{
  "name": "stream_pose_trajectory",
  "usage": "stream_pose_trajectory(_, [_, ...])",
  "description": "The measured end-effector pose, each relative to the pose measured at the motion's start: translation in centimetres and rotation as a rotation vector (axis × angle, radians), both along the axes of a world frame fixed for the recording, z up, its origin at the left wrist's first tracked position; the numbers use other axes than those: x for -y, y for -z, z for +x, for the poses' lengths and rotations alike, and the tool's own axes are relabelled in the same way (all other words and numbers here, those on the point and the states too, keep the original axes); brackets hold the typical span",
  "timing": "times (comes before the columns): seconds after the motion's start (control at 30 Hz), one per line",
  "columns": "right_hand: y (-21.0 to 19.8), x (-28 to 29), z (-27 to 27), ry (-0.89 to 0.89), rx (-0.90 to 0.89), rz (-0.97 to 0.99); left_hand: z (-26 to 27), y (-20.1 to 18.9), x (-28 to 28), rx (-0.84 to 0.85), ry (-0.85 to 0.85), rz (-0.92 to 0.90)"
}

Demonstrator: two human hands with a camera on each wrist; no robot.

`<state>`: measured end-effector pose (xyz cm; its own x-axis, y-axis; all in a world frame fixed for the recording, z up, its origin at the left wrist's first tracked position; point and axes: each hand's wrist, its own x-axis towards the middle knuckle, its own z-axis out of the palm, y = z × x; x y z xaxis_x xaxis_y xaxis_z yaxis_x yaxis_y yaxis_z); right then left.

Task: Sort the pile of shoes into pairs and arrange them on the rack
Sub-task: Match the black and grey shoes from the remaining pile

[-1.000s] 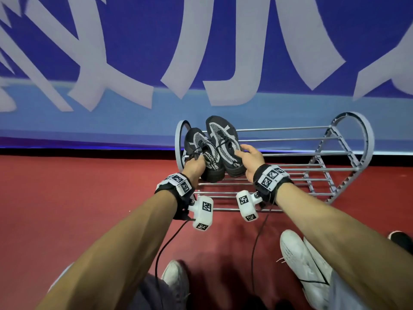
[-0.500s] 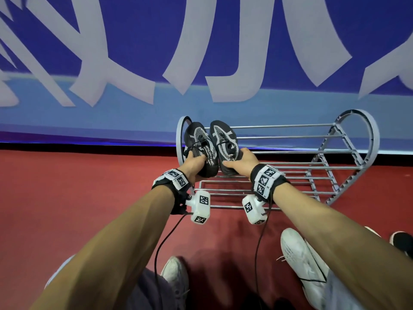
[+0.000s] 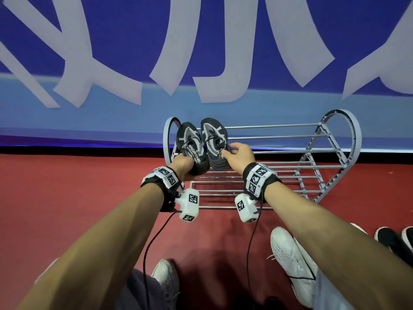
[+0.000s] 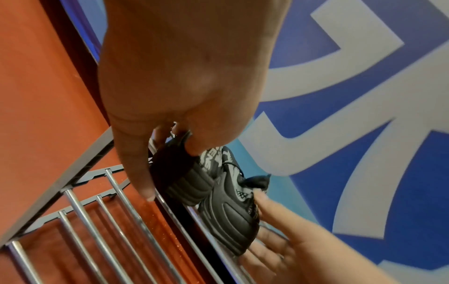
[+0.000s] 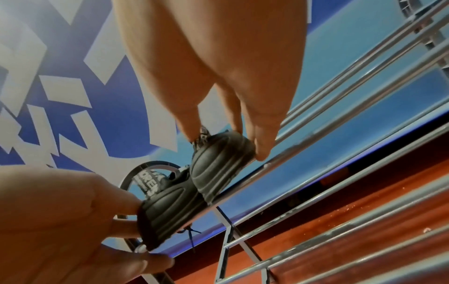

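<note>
Left hand (image 3: 183,164) grips the heel of the left black shoe (image 3: 190,147), fingers (image 4: 194,148) curled over the heel collar, thumb under the sole. The shoe sits at the left end of the rack (image 3: 263,151), top tier, toe pointing at the wall.

Right black shoe (image 3: 214,142) lies just beside it, touching or nearly so; can't tell which. Right hand (image 3: 239,156) is at its heel, fingers (image 5: 261,142) lightly bent, tips on the heel edge and collar: loose contact, not a firm clamp.

Handling, my read: knit mesh upper is soft and will collapse if squeezed; ribbed rubber sole and heel counter are the stiff parts. Light and grippy, not fragile. Take it at the heel. Laces hang loose and could snag between the rails.

The rack has smooth round metal rails with gaps, arched grey end frames. Narrow soles may rock or slip between rails, so bridge two.

White shoe (image 3: 290,260) and dark shoes (image 3: 393,240) lie on the red floor (image 3: 67,198), lower right, unsorted.
</note>
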<state>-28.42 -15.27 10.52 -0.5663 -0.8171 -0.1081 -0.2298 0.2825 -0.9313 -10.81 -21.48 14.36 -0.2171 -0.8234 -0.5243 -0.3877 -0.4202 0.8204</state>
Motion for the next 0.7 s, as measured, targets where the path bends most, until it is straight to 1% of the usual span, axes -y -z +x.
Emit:
stream_pose_trajectory(0.03, [0.2,-0.2,0.1,-0.054,0.007,0.008,0.0,0.8,0.4,0.069,0.025,-0.024])
stream_pose_trajectory(0.1, [0.2,-0.8,0.4,-0.164,0.014,0.031,-0.2,2.9,1.8,0.157,0.040,-0.081])
stream_pose_trajectory(0.13, [0.3,-0.9,0.5,-0.192,-0.010,0.046,-0.3,4.0,2.7,0.159,0.030,-0.089])
stream_pose_trajectory(0.2, [0.8,-0.9,0.4,-0.172,-0.052,0.062,-0.5,5.2,3.8,0.125,0.026,-0.085])
stream_pose_trajectory(0.3, [1.3,-0.9,0.3,-0.123,-0.039,0.029,-0.4,4.5,3.6,0.113,0.032,-0.139])
stream_pose_trajectory(0.37, [1.3,-0.8,0.3,-0.120,-0.067,0.019,-0.3,4.7,3.7,0.077,0.045,-0.137])
stream_pose_trajectory(0.43, [1.0,-0.6,0.4,-0.116,-0.123,0.026,-0.2,3.5,2.6,0.069,0.038,-0.134])
stream_pose_trajectory(0.53, [0.6,0.0,0.1,-0.116,-0.226,0.057,-0.3,5.8,4.0,0.098,0.024,-0.184])
stream_pose_trajectory(0.57, [0.6,0.1,-0.1,-0.124,-0.239,0.070,-0.3,5.5,3.8,0.126,0.027,-0.192])
stream_pose_trajectory(0.6, [0.8,0.1,-0.2,-0.136,-0.238,0.085,-0.2,6.2,4.4,0.130,0.030,-0.188])
stream_pose_trajectory(0.63, [0.9,0.0,-0.3,-0.150,-0.241,0.104,-0.2,5.7,3.9,0.134,0.038,-0.187])
stream_pose_trajectory(0.7, [1.5,0.0,-0.3,-0.173,-0.303,0.169,-0.2,5.5,3.7,0.147,0.058,-0.188])
